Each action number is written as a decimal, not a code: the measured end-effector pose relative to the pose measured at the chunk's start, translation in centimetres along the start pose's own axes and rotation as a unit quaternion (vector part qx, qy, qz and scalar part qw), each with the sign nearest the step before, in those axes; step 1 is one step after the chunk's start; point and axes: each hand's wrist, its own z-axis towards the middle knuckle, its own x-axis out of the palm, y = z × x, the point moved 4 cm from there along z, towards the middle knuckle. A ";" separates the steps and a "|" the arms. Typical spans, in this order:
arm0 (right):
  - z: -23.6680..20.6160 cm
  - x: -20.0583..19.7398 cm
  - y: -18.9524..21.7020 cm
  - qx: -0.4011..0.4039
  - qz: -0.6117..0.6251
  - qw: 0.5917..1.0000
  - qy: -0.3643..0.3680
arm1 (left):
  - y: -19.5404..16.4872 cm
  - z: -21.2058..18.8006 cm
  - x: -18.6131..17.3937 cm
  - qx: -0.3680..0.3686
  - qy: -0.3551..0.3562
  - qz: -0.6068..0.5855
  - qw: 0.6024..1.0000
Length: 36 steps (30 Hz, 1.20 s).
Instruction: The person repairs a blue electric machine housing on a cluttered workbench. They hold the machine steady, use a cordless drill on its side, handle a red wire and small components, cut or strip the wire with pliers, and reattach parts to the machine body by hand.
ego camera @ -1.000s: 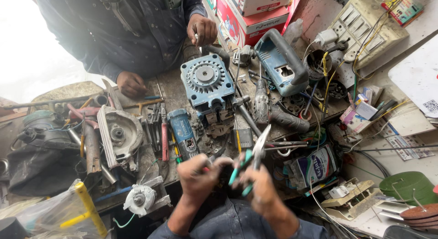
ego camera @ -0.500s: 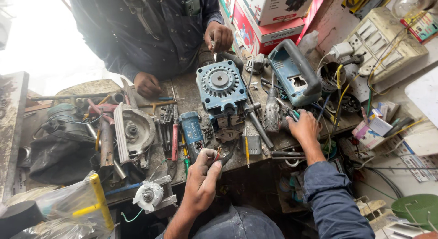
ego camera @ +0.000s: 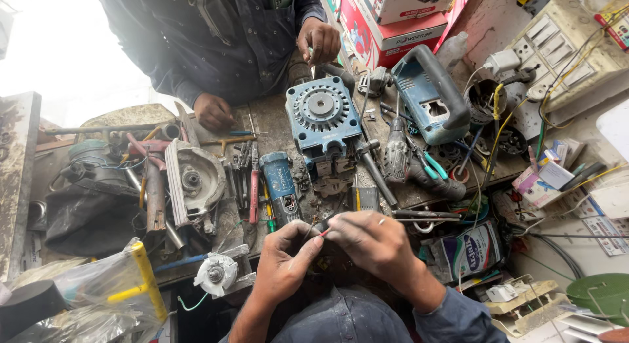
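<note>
Pinching a thin red wire [ego camera: 323,232] together, the left hand [ego camera: 283,263] and right hand [ego camera: 371,243] met below the blue motor housing [ego camera: 321,117].

A grimy, matt work surface [ego camera: 275,123] carries a blue-painted metal motor housing [ego camera: 322,120], its finish dull and scuffed. At its 3 o'clock lies a blue plastic tool casing [ego camera: 429,97], smooth but dusty. At 9 o'clock a bare cast-metal guard [ego camera: 193,179] looks grey and rough, beside red-handled pliers [ego camera: 254,192] with glossy plastic grips. At 6 o'clock the left hand [ego camera: 282,264] and right hand [ego camera: 373,241], skin smeared with dark grease, pinch a thin red-coated wire [ego camera: 324,232]. Crinkled clear plastic wrap [ego camera: 78,297] shines at 8 o'clock.
</note>
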 end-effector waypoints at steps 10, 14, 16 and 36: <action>-1.5 2.6 -0.1 0.068 0.042 0.992 0.097 | -2.6 0.1 -0.2 0.147 0.039 0.194 0.969; -5.3 6.3 -2.9 0.497 0.428 0.731 0.186 | -3.5 0.5 0.3 0.240 0.008 0.295 0.925; -5.7 6.7 -3.0 0.539 0.467 0.674 0.191 | -3.8 0.6 0.3 0.249 -0.003 0.306 0.919; -4.2 5.1 -1.6 0.421 0.333 0.832 0.138 | -3.9 0.4 -0.1 0.263 -0.013 0.288 0.921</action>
